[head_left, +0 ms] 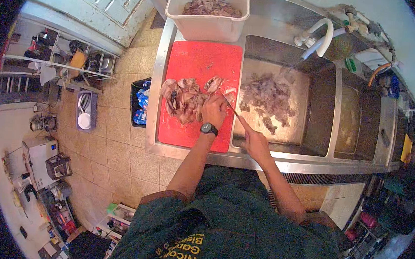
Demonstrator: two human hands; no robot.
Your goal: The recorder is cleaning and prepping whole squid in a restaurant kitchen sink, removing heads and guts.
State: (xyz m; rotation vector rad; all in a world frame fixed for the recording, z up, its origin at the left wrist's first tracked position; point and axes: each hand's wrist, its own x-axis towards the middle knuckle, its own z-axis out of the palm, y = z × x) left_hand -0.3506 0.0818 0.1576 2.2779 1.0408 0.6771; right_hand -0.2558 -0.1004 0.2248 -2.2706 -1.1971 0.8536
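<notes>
A red cutting board (205, 61) lies on the steel counter left of the sink. On its left half sits a pile of raw, pinkish-brown meat or seafood pieces (186, 102); the exact kind cannot be told. My left hand (214, 110), with a black watch on the wrist, rests at the right edge of this pile, fingers close to a separate raw piece (213, 83). My right hand (257, 144) grips a knife (236, 113) by its handle, its thin blade pointing up and left towards that piece and my left fingertips. Whether the blade touches the piece cannot be told.
A white plastic tub (206, 27) of similar pieces stands behind the board. More greyish pieces (268, 97) lie in the steel sink basin (318, 112) under a white curved faucet (324, 36). A black bin (140, 102) with blue packaging stands on the floor left of the counter.
</notes>
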